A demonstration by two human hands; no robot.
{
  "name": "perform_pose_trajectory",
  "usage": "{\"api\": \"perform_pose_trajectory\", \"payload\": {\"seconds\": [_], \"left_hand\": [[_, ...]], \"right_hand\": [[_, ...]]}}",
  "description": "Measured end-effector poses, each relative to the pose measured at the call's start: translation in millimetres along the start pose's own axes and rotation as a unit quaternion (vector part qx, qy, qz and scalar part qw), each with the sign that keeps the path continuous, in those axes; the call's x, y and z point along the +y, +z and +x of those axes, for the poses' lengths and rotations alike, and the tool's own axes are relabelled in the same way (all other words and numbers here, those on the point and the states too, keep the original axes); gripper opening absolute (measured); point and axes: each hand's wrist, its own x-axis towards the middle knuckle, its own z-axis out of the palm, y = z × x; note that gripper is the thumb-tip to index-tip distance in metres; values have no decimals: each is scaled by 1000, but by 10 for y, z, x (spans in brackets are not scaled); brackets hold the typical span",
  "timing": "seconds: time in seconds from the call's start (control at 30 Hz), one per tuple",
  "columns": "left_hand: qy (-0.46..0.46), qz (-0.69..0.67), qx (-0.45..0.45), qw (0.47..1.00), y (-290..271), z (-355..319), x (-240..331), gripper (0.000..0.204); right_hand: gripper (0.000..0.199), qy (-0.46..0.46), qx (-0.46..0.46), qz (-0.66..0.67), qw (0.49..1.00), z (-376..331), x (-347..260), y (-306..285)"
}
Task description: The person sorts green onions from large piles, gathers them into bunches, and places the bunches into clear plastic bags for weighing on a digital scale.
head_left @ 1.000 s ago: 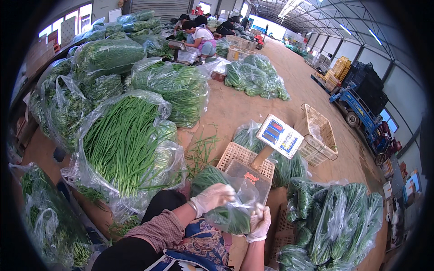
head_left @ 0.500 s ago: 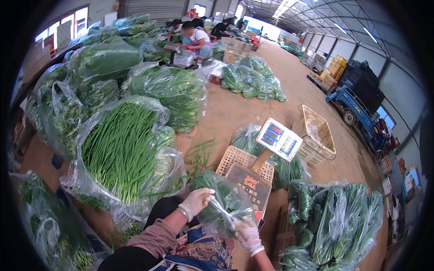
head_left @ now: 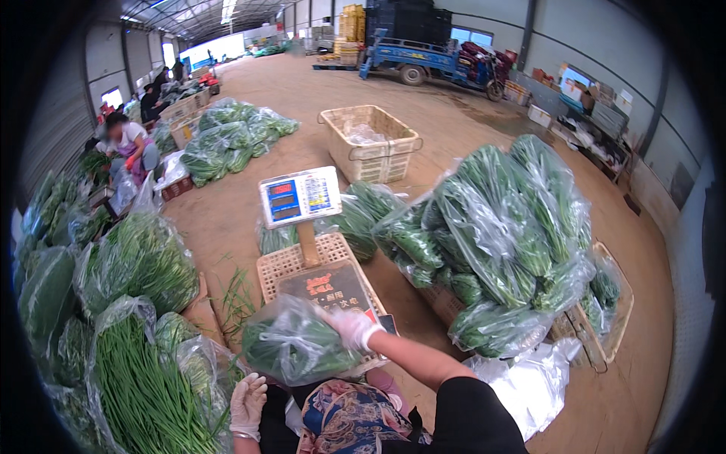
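Note:
A tied clear plastic bag of green leafy vegetables (head_left: 295,344) lies on the near part of a platform scale (head_left: 325,287). My right hand (head_left: 352,330), in a white glove, reaches across to the bag's right side and touches it. Its fingers are smeared, so their grip does not show. Lower left of the bag, my left hand (head_left: 248,401), also gloved, is apart from it with curled fingers and nothing visible in them. The scale's white display (head_left: 301,197) stands on a post behind the platform, over a beige plastic crate (head_left: 276,271).
Long green stalks (head_left: 140,382) fill an open bag at left. Bagged greens (head_left: 499,219) are piled high at right beside silver-white plastic sheeting (head_left: 533,382). Beyond the scale stands a cream crate (head_left: 370,144). A blue three-wheeled truck (head_left: 416,57) and a crouching person (head_left: 132,144) are farther back.
The view has swung right. The bag, earlier gathered at its neck between both hands, now lies on the scale. My left hand has come away; my right has moved to the bag's side.

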Motion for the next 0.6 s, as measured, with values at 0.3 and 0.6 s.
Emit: {"api": "perform_pose_trajectory", "payload": {"seconds": [0.3,0.6], "left_hand": [[-10,79,80,994,26,-111,39,38],[-41,135,93,986,158,83,-47,36]], "right_hand": [[74,-54,493,-283,821,-1325,573,-2865],[58,325,447,-533,641,-2796,2445,-3329]]}}
